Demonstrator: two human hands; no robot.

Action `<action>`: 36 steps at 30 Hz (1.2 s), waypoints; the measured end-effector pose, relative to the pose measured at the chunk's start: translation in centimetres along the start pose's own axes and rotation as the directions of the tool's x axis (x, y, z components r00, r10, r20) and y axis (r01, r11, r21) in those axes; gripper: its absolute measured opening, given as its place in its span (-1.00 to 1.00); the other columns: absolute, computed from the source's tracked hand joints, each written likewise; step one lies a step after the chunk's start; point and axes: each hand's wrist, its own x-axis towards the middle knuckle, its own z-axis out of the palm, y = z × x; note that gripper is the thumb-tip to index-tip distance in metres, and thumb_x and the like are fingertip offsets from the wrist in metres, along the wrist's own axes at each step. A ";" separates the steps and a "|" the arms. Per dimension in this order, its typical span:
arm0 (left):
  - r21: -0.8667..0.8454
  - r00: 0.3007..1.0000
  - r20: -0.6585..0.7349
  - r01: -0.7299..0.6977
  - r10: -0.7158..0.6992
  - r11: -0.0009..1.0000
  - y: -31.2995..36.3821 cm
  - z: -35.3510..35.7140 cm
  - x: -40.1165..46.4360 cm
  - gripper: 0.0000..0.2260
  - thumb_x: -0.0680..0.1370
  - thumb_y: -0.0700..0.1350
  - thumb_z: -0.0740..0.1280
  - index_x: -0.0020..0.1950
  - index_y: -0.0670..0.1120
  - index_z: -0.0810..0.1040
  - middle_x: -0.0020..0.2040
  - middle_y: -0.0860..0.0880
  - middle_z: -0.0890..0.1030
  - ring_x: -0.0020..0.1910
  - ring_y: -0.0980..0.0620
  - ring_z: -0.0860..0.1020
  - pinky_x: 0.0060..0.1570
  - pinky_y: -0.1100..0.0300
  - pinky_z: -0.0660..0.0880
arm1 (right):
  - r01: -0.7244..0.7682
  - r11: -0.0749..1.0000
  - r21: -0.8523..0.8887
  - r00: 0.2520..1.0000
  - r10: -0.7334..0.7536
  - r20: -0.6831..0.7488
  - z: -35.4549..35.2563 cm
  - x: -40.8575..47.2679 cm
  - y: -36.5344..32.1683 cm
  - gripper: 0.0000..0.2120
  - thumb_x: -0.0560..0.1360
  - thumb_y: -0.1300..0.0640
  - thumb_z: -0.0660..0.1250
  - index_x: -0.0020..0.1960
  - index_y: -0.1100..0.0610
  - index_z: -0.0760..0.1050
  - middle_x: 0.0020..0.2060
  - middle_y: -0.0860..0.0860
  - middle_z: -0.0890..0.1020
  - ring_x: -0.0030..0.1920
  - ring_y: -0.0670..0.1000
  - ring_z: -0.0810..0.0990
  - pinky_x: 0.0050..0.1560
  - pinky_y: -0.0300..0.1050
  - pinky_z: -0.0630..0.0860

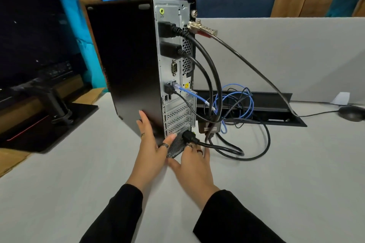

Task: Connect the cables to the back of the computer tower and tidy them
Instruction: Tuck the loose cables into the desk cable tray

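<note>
The tower [134, 65] is standing upright on the desk [79, 193], its rear panel turned toward the person so the ports are reachable. The left hand [152, 150] is lying flat and spread against the tower's lower side, apparently bracing it. The right hand [192, 162], fingers straight, is touching the power plug [188, 137] at the tower's base, probably pushing it home. Five cables are plugged into the tower: two thick black video leads, one thin black lead, one blue cable [187, 92], one power lead. A lock cable [203, 29] is hanging off the tower's top corner. Behind the tower, slack is lying tangled, not yet tidied.
</note>
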 end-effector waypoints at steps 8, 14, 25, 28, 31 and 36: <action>0.013 0.998 -0.058 -0.020 0.021 1.000 -1.1 -0.1 2.2 -0.11 0.49 -0.02 0.35 0.32 0.44 -0.37 0.56 -0.02 -0.06 0.53 -0.05 -0.07 0.39 -0.25 0.18 | 0.017 0.998 -0.063 1.000 -0.016 0.017 0.5 2.0 -0.4 -0.36 0.52 -0.25 0.07 0.34 0.24 0.27 0.36 0.14 0.38 0.42 0.10 0.25 0.48 0.14 -0.04; 0.020 0.997 -0.082 -0.007 0.009 1.000 -1.4 -0.3 3.4 -0.11 0.43 0.08 0.36 0.30 0.49 -0.36 0.56 -0.01 -0.07 0.53 -0.08 -0.04 0.37 -0.28 0.20 | 0.050 0.994 -0.102 0.999 -0.048 0.018 1.0 3.3 -0.6 -0.32 0.53 -0.25 0.03 0.41 0.25 0.18 0.43 0.17 0.27 0.48 0.13 0.13 0.49 0.16 -0.05; 0.027 0.994 -0.108 -0.012 0.014 1.000 -2.0 -0.4 5.8 -0.11 0.45 0.06 0.37 0.38 0.35 -0.33 0.56 0.00 -0.05 0.53 -0.06 -0.09 0.37 -0.28 0.17 | 0.082 0.994 -0.072 0.994 -0.077 0.076 0.8 6.1 -0.7 -0.31 0.54 -0.20 0.05 0.43 0.31 0.14 0.44 0.20 0.23 0.48 0.17 0.10 0.49 0.14 -0.04; 0.050 0.993 -0.119 -0.003 0.009 0.999 -1.8 -0.4 6.3 -0.10 0.40 0.13 0.38 0.37 0.37 -0.33 0.56 -0.03 -0.06 0.53 -0.08 -0.07 0.36 -0.30 0.18 | 0.095 0.993 -0.070 0.993 -0.089 0.082 1.0 6.9 -0.6 -0.32 0.54 -0.20 0.04 0.41 0.31 0.17 0.45 0.20 0.22 0.49 0.17 0.08 0.49 0.15 -0.04; 0.056 0.992 -0.129 0.020 -0.012 0.998 -1.5 -0.3 6.7 -0.07 0.39 0.14 0.38 0.38 0.34 -0.34 0.56 -0.04 -0.08 0.53 -0.09 -0.07 0.37 -0.29 0.18 | 0.110 0.993 -0.052 0.992 -0.106 0.071 1.4 7.8 -0.3 -0.29 0.53 -0.24 0.05 0.42 0.31 0.17 0.45 0.19 0.22 0.49 0.16 0.08 0.49 0.15 -0.02; 0.060 0.988 -0.151 0.050 -0.040 0.997 -1.1 0.1 7.6 -0.10 0.50 -0.08 0.36 0.48 0.11 -0.34 0.55 -0.10 -0.19 0.51 -0.04 -0.23 0.48 -0.11 0.02 | 0.122 0.992 -0.025 0.992 -0.120 0.049 1.9 9.6 0.2 -0.23 0.49 -0.29 0.07 0.43 0.29 0.15 0.46 0.18 0.21 0.50 0.14 0.06 0.49 0.14 -0.02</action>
